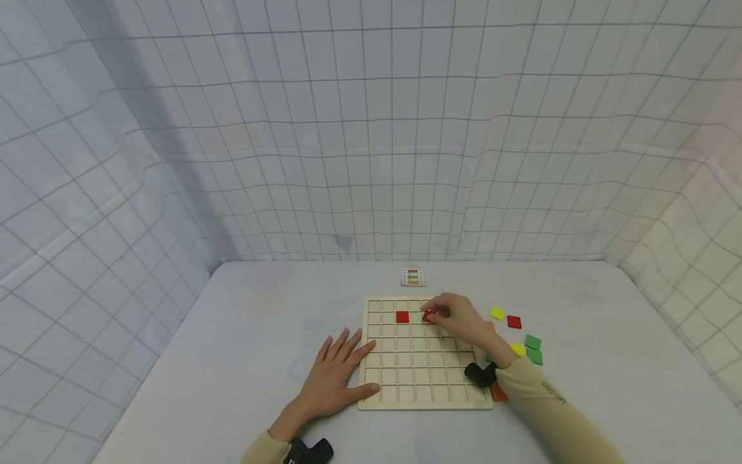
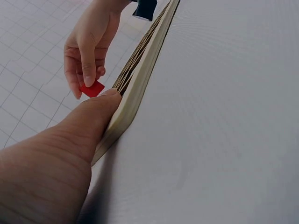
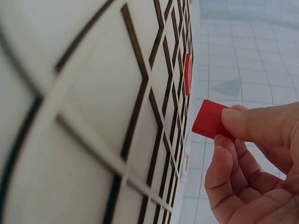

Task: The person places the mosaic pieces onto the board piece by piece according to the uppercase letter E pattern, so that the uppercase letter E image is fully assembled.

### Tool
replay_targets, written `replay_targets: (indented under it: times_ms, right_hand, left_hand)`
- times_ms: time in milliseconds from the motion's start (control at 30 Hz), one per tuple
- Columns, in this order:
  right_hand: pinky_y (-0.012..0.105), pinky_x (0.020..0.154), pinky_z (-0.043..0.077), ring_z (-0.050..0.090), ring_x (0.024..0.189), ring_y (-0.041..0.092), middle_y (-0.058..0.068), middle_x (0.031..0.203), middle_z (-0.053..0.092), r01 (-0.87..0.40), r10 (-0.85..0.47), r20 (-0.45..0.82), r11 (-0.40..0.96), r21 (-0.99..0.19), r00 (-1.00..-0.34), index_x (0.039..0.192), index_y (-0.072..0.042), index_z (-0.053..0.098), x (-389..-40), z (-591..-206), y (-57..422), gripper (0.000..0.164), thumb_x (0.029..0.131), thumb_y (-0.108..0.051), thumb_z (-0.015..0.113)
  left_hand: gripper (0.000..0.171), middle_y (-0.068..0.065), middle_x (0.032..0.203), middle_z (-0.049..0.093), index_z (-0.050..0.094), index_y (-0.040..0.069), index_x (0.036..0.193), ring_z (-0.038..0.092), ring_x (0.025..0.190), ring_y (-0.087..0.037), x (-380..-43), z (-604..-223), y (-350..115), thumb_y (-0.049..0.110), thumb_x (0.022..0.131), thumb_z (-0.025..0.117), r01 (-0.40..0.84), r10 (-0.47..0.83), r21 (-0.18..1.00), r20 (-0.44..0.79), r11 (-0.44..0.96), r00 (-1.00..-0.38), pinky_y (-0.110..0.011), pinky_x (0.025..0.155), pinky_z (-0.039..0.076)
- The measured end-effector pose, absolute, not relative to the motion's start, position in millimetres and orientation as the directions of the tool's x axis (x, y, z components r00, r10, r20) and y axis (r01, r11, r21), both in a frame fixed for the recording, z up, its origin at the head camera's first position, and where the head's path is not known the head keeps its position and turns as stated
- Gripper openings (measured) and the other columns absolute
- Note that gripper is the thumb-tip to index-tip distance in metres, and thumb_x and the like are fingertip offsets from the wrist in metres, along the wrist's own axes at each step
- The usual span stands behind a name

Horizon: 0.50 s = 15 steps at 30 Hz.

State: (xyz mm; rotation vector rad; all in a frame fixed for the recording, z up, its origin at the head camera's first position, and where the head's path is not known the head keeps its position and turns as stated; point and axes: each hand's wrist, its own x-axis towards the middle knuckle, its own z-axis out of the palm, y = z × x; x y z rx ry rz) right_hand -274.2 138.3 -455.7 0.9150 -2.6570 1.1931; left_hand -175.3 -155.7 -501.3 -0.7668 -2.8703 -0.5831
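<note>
A red tile (image 3: 209, 119) is hovering over the board (image 1: 406, 376), pinched in the right grip (image 1: 458, 317), the left hand (image 1: 330, 383) lying spread at the board's left edge, the right forearm (image 1: 502, 352) partly hiding tiles (image 1: 518, 348) off its right, showing only in head view.

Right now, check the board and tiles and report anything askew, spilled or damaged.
Nothing looks spilled or damaged. The loose tiles right of the board lie at uneven angles, the only untidiness; the placed red tile sits straight, and the tilted one is pinched in the right hand.
</note>
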Motion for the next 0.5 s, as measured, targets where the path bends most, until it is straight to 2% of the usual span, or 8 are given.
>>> replay_targets:
  times_ms: [233, 500]
  right_hand:
    - [0.028, 0.064, 0.045, 0.05, 0.071, 0.012, 0.004, 0.09, 0.064, -0.547, -0.499, 0.285, 0.527, -0.65, -0.818, 0.099, -0.004, 0.073, -282, -457, 124, 0.019, 0.085, 0.005, 0.063]
    - [0.03, 0.068, 0.047, 0.054, 0.073, 0.011, -0.001, 0.083, 0.066, -0.46, -0.445, 0.213, 0.579, -0.673, -0.87, 0.089, -0.009, 0.073, -287, -458, 115, 0.008, 0.086, -0.004, 0.068]
  left_hand:
    - [0.078, -0.007, 0.155, 0.024, 0.037, 0.023, 0.148, 0.012, 0.142, -0.029, -176, -503, -155, 0.068, 0.086, 0.049, 0.506, 0.457, 0.317, 0.219, 0.802, -0.862, -0.053, 0.11, 0.005]
    - [0.077, -0.008, 0.154, 0.025, 0.039, 0.022, 0.147, 0.014, 0.142, -0.03, -176, -505, -155, 0.068, 0.086, 0.049, 0.52, 0.46, 0.312, 0.249, 0.795, -0.853, -0.055, 0.109, 0.007]
